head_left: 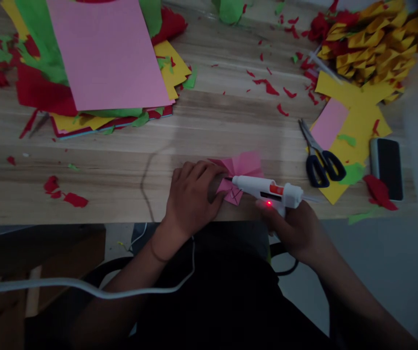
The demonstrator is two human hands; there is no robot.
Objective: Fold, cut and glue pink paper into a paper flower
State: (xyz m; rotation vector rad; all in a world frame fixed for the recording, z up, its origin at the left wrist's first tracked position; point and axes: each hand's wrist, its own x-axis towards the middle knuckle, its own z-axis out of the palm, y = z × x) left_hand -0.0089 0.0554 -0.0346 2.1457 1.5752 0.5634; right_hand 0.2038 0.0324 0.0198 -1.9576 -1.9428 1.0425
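My right hand [296, 226] is wrapped around the grip of a white hot glue gun [254, 184], its red light lit and a clear glue stick poking out of the back. The gun's dark nozzle points left and meets a folded pink paper [247, 164] near the table's front edge. My left hand [192, 194] bends over the left side of that paper, thumb and fingers holding it against the tabletop. Part of the paper is hidden under the left hand and behind the nozzle.
Dark-handled scissors [318, 158], a phone [386, 167] and yellow paper [362, 116] lie to the right. Folded yellow pieces [373, 48] are heaped at the back right. Coloured sheets [110, 58] are stacked back left. Red scraps [267, 87] litter the table. A white cable [132, 293] crosses below.
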